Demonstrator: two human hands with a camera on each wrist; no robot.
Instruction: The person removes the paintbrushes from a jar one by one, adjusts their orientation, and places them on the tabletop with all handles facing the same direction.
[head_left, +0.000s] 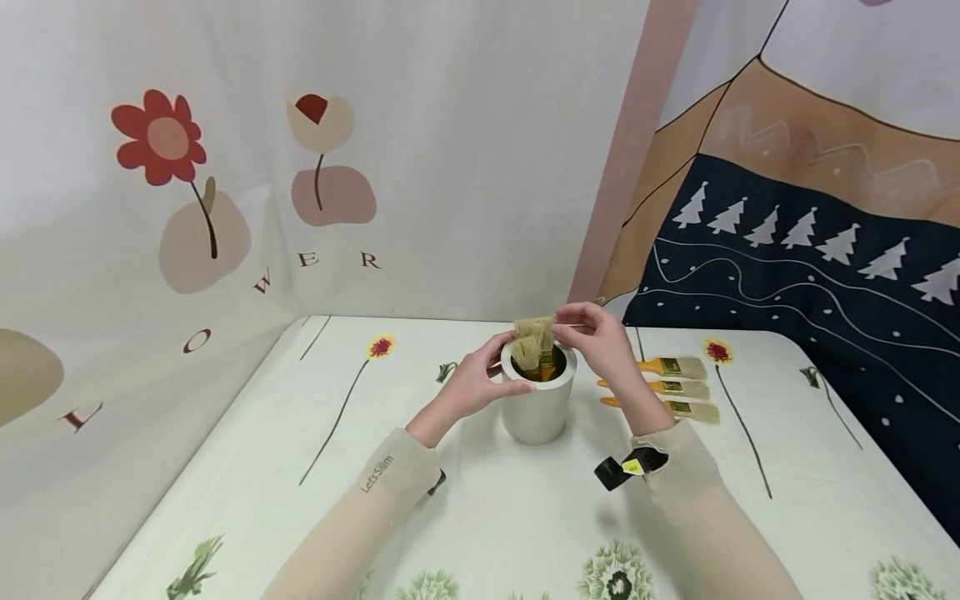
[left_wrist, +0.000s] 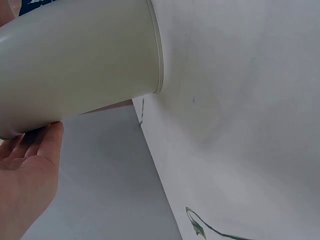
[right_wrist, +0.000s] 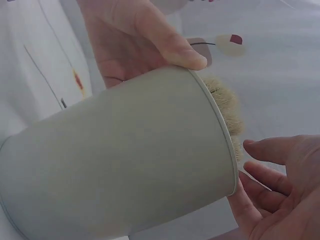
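Note:
A pale grey cup (head_left: 536, 417) (left_wrist: 75, 65) (right_wrist: 125, 160) stands upright in the middle of the table. Several paint brushes (head_left: 531, 343) stand in it with their tan bristles (right_wrist: 227, 107) above the rim. My left hand (head_left: 468, 385) (left_wrist: 25, 175) (right_wrist: 130, 40) holds the cup from the left, thumb on the rim. My right hand (head_left: 603, 342) (right_wrist: 280, 200) hovers at the cup's right rim. Its fingers are loosely spread close to the bristle tips, and the right wrist view shows nothing held in them.
Three yellow-handled brushes (head_left: 671, 387) lie side by side on the table (head_left: 487, 517) right of the cup. Printed cloth backdrops hang close behind and on both sides. The table's front edge is out of view.

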